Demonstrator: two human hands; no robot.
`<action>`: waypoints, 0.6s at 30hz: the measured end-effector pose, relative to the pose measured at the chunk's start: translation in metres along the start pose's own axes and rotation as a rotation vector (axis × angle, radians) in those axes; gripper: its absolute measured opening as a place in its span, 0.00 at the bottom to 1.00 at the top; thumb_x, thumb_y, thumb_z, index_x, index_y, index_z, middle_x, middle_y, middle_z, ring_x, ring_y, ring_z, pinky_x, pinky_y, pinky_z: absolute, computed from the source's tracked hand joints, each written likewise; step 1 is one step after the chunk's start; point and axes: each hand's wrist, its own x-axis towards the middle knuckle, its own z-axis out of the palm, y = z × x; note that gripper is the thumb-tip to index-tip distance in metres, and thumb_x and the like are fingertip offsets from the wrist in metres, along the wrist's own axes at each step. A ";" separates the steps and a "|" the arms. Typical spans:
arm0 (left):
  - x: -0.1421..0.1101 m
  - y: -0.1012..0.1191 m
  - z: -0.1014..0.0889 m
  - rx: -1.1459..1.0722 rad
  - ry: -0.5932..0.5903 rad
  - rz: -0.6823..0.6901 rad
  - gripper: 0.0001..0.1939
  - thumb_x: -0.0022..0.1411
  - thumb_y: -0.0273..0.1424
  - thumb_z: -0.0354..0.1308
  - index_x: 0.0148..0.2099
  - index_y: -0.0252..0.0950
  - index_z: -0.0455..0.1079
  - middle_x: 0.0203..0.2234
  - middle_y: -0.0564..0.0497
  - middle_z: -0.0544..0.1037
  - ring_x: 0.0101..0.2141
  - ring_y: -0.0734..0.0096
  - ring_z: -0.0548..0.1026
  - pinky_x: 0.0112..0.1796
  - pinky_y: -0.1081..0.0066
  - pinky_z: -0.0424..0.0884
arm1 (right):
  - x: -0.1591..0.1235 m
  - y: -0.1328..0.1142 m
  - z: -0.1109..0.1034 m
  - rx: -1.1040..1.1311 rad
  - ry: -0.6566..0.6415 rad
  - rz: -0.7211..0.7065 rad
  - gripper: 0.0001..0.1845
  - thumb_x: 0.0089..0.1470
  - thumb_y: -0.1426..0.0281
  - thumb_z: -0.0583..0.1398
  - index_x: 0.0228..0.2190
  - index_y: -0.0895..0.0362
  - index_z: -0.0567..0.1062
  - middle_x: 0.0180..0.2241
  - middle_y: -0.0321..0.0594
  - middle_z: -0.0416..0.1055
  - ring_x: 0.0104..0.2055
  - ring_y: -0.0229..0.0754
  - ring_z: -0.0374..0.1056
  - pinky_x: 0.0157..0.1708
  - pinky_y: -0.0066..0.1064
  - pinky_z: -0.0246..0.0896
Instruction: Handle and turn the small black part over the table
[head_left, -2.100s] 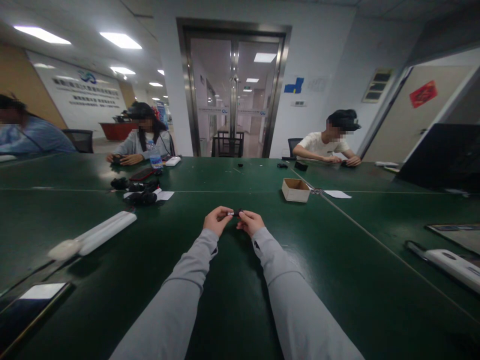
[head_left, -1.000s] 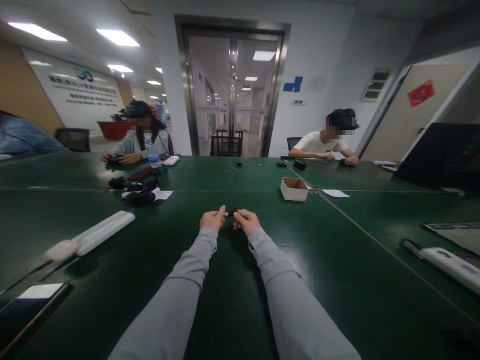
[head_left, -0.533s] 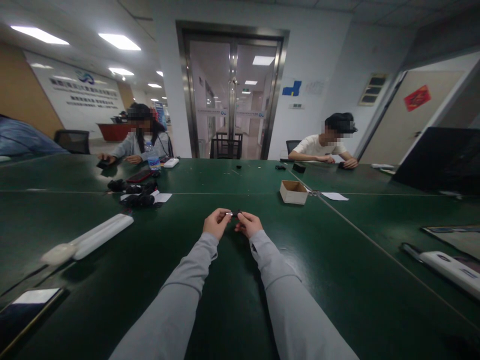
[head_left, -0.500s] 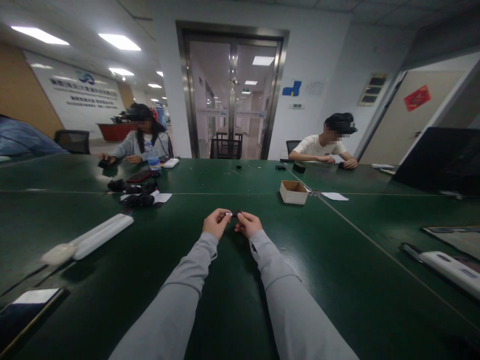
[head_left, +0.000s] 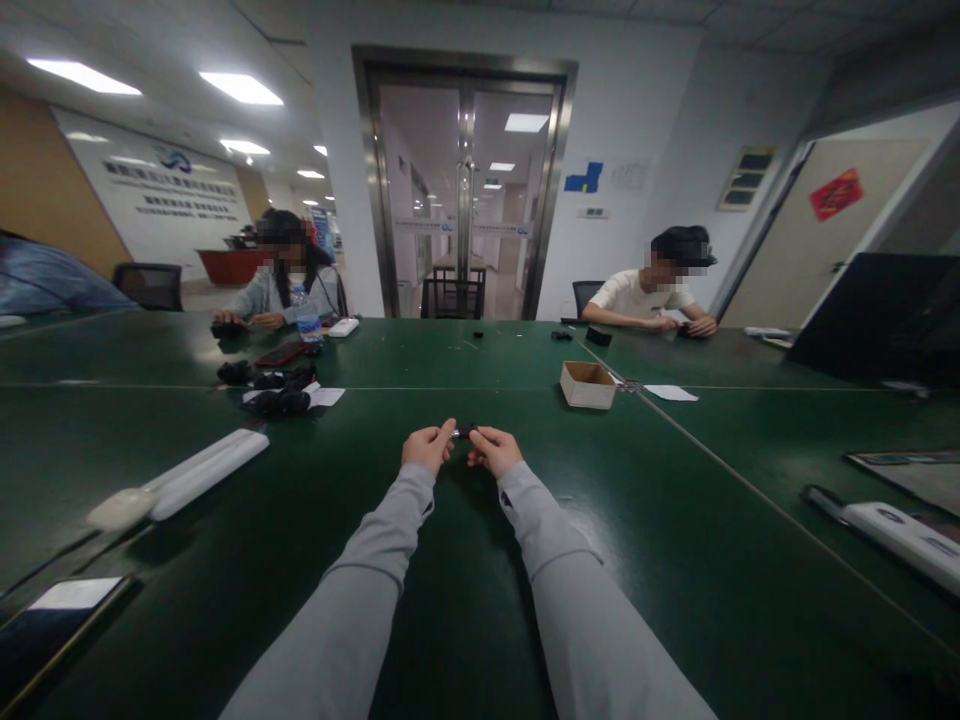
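Note:
A small dark object with a silvery end (head_left: 464,432) is held level between my two hands, above the middle of the green table (head_left: 465,580). My left hand (head_left: 426,450) pinches its silvery left end between thumb and fingers. The dark right end is gripped by the thumb and fingertips of my right hand (head_left: 497,452). Both hands are closed, with only a short length of the object showing between them. It is too small to tell its exact kind.
An open cardboard box (head_left: 587,387) stands beyond my right hand. Leftward lie black gear (head_left: 277,390), a long white device (head_left: 210,472) and a phone (head_left: 64,625). Another white device (head_left: 900,535) is at far right. Two people (head_left: 289,270) (head_left: 652,285) sit across the table.
My hands have shifted slightly left and down, and more of the dark object shows between them. At the left, the co-worker's hand with a dark thing has moved a little right.

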 end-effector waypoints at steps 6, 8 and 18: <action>0.006 -0.011 0.004 -0.150 -0.036 0.157 0.17 0.46 0.43 0.58 0.28 0.33 0.68 0.19 0.52 0.71 0.22 0.76 0.68 0.25 0.76 0.65 | 0.001 0.000 -0.002 0.045 0.019 0.015 0.17 0.34 0.63 0.67 0.25 0.62 0.72 0.18 0.34 0.65 0.15 0.33 0.61 0.13 0.26 0.64; 0.005 -0.011 0.005 -0.189 -0.079 0.254 0.16 0.44 0.39 0.61 0.34 0.33 0.68 0.26 0.50 0.73 0.28 0.74 0.71 0.31 0.75 0.67 | 0.000 -0.002 -0.003 0.083 0.020 0.020 0.16 0.35 0.65 0.67 0.26 0.62 0.72 0.20 0.36 0.67 0.15 0.33 0.62 0.14 0.26 0.65; 0.004 -0.008 0.003 -0.190 -0.073 0.127 0.18 0.45 0.43 0.59 0.33 0.33 0.66 0.23 0.50 0.71 0.23 0.75 0.70 0.19 0.80 0.62 | 0.001 -0.001 -0.002 0.113 0.045 0.062 0.11 0.37 0.69 0.67 0.24 0.62 0.72 0.18 0.35 0.67 0.14 0.32 0.61 0.13 0.25 0.65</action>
